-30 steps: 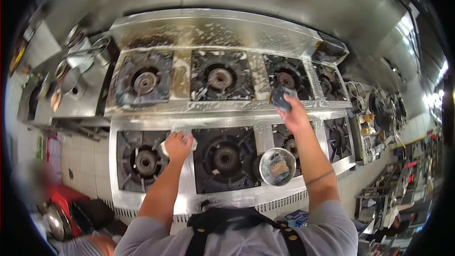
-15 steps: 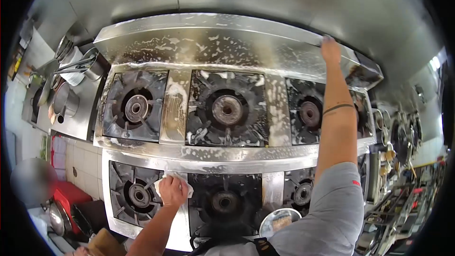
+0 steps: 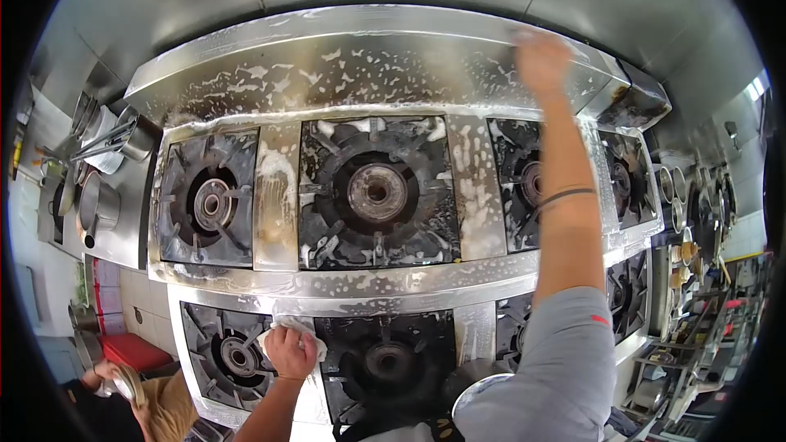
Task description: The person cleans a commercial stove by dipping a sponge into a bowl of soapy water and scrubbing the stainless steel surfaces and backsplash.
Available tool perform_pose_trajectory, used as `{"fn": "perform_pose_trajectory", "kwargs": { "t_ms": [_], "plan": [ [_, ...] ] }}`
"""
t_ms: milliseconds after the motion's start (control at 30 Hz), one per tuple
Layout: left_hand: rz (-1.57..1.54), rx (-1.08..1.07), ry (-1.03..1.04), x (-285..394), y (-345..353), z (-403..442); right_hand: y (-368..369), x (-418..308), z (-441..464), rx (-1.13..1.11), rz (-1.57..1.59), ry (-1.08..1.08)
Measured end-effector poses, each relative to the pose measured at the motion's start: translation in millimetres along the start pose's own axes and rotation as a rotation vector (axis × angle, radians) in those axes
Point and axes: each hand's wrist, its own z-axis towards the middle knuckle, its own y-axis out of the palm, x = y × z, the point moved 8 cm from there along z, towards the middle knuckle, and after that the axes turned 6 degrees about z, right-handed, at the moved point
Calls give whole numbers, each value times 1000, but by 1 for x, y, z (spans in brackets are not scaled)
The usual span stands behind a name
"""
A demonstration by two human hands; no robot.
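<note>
Stainless-steel backsplash [image 3: 385, 74], upper centre of the frame, carries wet suds. Right hand [image 3: 544, 64] stands at its upper right portion; blur covers the fingers, so whether they grip anything cannot be told. Left hand [image 3: 292, 352] grasps a crumpled white cloth [image 3: 319, 349], lower left of centre, on the steel strip [image 3: 314, 397] between two front burners.

Risks: suds could make the right hand slip; foam could run into the rear centre burner [image 3: 377, 188] and foul it; the cloth could snag on the front left burner [image 3: 237, 356]; the grey sleeve [image 3: 569, 360] overlaps the metal bowl [image 3: 475, 388], and an elbow knock could tip it.

Obscured: most of the bowl, its contents, and part of the third rear burner [image 3: 516, 196], behind the forearm [image 3: 569, 225].
</note>
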Motion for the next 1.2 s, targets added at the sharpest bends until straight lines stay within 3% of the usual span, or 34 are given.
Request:
{"fn": "perform_pose_trajectory", "kwargs": {
  "t_ms": [33, 100, 167, 200, 233, 267, 300, 333, 433, 467, 500, 533, 567, 600, 633, 667, 733, 767, 800, 833, 867, 900, 933, 1000, 1033, 1067, 1100, 1133, 1167, 1200],
  "plan": [
    [-3, -2, -9, -2, 0, -1, 10, 57, -7, -123, 21, 130],
    [-9, 30, 13, -1, -2, 1, 30, 111, -10, -163, 135, 497],
    [-8, 10, -3, 3, -6, -1, 21, 10, 15, -255, 226, 19],
    [-13, 38, 3, 4, -6, 1, 14, -56, 35, -217, 307, 77],
    [-14, 65, 16, 4, -7, 3, 0, -117, 35, -16, 933, 317],
    [-12, 62, 16, 2, -4, 0, -21, -180, 48, -126, 1110, 310],
    [-9, 63, 27, 5, -4, -4, -53, -236, 68, -300, 842, 115],
    [11, 55, 21, 4, -3, -4, -72, -280, 79, -399, 807, -72],
    [16, 40, 32, 1, -1, -4, -64, -262, 69, -280, 803, -205],
    [11, 31, 36, 1, -1, -2, -11, -207, 57, -269, 1074, 12],
    [4, 26, 28, 1, 0, -2, -29, -145, 42, -66, 703, -129],
    [-6, 30, 10, 0, 2, -2, -19, -74, 24, -33, 587, -15],
    [-8, 28, 20, 1, 1, -2, 47, 1, 17, -163, 250, -58],
    [-3, 31, 28, -1, 0, -2, 9, 52, 4, -387, 223, 172],
    [3, 45, 10, -4, -1, 4, 48, 121, 0, -406, 250, 393],
    [-17, 40, 22, -1, -2, 6, 61, 105, 17, -405, 255, 378],
    [-27, 20, 40, 2, -4, 0, 75, 51, 26, -560, 92, 17],
    [-29, 37, 51, 5, -3, 4, 33, -31, 36, -366, 159, -83],
    [-31, 50, 48, 6, -4, 3, 23, -96, 47, -347, 691, 177],
    [-25, 57, 45, 6, -6, 2, -28, -177, 57, -190, 532, 22],
    [-29, 70, 59, 5, -6, 0, -38, -241, 73, -345, 666, -29],
    [-20, 69, 66, 7, -7, -2, -60, -284, 79, -354, 772, -55],
    [-8, 77, 68, 7, -7, 0, -62, -277, 78, -345, 774, -46],
    [2, 83, 46, 6, -8, -3, -83, -293, 71, -101, 843, -260],
    [-13, 75, 50, 5, -8, -3, -66, -247, 52, 30, 791, -105],
    [-31, 75, 48, 2, -6, -2, 1, -195, 43, -501, 938, 148],
    [-32, 85, 16, -2, -6, -2, 61, -124, 24, -223, 1000, 95],
    [-41, 86, 20, -1, -5, 1, -14, -71, -3, 419, 442, -401],
    [-39, 80, 10, -2, -8, 0, 16, -11, 3, -45, 389, 18],
    [-26, 73, 10, -2, -11, 2, 20, 18, -7, 80, 174, -153]
  ]
}}
